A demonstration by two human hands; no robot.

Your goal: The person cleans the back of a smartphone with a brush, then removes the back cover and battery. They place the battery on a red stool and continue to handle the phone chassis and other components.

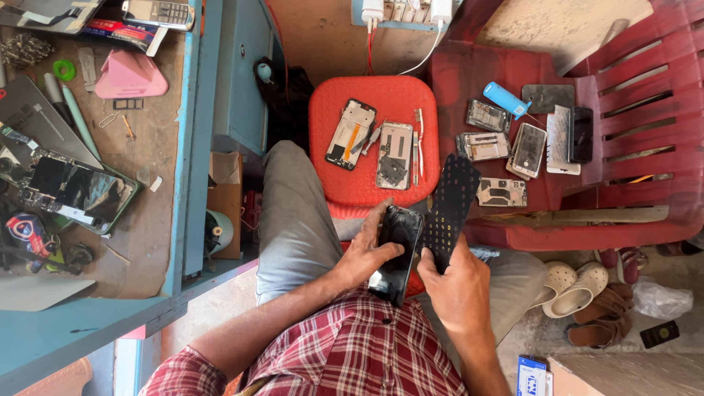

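Black phone (pixel 396 253) lay over lap, long axis near vertical in view, upper end tilted slightly right toward red stool (pixel 323 117). Screen glossy, dark, reflective. Left hand (pixel 367 253) grasped phone's left edge, thumb across glass. Right hand (pixel 458 282) pinched black perforated sheet (pixel 451 205) just right of phone. Blue workbench edge (pixel 189 183) close on left; red chair (pixel 557 213) close on right

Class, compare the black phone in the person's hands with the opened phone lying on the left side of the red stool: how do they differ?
The black phone is gripped by the left hand and right hand over the lap; the opened phone lies untouched on the red stool. The black phone shows a dark, glossy face; the opened phone shows pale insides with an orange strip. Both are slim rectangles lying roughly lengthwise away from the person.
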